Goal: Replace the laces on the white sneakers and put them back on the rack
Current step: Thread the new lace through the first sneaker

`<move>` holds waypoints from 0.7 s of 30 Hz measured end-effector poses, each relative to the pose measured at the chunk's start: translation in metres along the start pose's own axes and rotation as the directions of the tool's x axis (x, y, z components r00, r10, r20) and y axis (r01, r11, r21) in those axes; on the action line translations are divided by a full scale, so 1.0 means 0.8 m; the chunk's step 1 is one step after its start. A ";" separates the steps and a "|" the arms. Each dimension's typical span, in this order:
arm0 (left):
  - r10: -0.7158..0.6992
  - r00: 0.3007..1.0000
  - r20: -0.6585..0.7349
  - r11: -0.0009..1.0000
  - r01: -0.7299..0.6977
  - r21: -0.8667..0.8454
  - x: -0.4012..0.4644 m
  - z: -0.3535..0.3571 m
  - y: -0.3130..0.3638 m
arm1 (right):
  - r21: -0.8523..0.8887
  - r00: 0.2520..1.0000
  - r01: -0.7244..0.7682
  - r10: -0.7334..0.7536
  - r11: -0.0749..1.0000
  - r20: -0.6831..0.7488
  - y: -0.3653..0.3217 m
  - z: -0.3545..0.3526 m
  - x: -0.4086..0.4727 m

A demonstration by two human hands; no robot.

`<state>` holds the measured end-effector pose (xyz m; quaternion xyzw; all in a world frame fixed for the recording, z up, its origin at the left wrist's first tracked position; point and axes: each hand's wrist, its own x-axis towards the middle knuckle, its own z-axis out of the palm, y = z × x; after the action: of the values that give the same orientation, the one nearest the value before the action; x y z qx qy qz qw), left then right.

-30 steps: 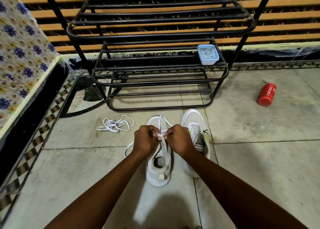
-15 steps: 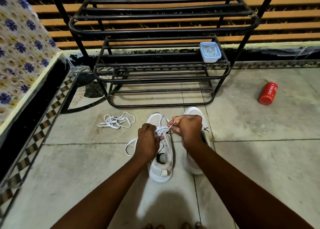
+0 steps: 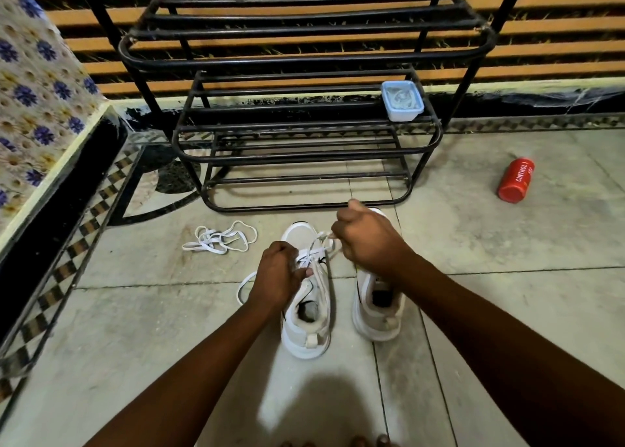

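Two white sneakers stand side by side on the floor, heels toward me. My left hand (image 3: pixel 278 274) pinches the white lace (image 3: pixel 316 252) over the tongue of the left sneaker (image 3: pixel 309 325). My right hand (image 3: pixel 367 238) grips the lace's other end and holds it up and to the right, above the toe of the right sneaker (image 3: pixel 377 314). A loop of the same lace trails on the floor left of the shoe. A loose tangle of white laces (image 3: pixel 220 238) lies on the tiles further left. The black metal rack (image 3: pixel 304 152) stands just beyond the shoes.
A small blue-rimmed plastic container (image 3: pixel 402 101) sits on the rack's middle shelf at the right. A red can (image 3: pixel 515 180) lies on the floor to the right. A raised ledge with floral tiles (image 3: pixel 40 115) runs along the left. Toes show at the bottom edge.
My right hand has pulled its lace end away from the left hand, up and to the right over the right sneaker. The left hand stayed on the left sneaker's laces.
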<state>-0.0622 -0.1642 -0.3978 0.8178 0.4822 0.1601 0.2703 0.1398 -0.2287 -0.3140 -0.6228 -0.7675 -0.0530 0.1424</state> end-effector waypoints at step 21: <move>0.093 0.996 0.008 0.996 -0.093 -0.015 0.002 -0.002 -0.007 | 0.310 0.953 -0.298 0.299 0.903 0.048 -0.032 0.003 -0.006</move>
<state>-0.0663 -0.1599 -0.3999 0.8381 0.4412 0.1724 0.2706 0.1157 -0.2385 -0.3153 -0.7023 -0.6617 0.0917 0.2462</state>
